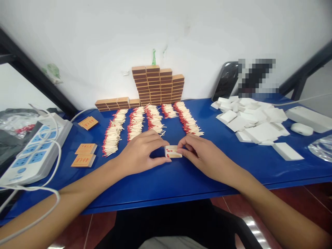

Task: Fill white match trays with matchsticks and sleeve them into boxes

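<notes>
A small white matchbox tray [173, 151] with red-tipped matches in it lies on the blue table [166, 180]. My left hand [141, 152] has its fingers curled and pinches the tray's left end. My right hand [201, 154] pinches the tray's right end with fingertips pressed together. Just beyond the hands lie several rows of loose red-tipped matches [153, 119]. A stack of brown matchboxes [158, 85] stands against the white wall behind them.
Empty white trays [252, 119] are heaped at the right. Three brown matchbox sleeves [85, 154] lie at the left, near a white power strip [33, 148] with cables. A white mouse [301, 129] sits far right. A low row of matchboxes [116, 103] lines the wall.
</notes>
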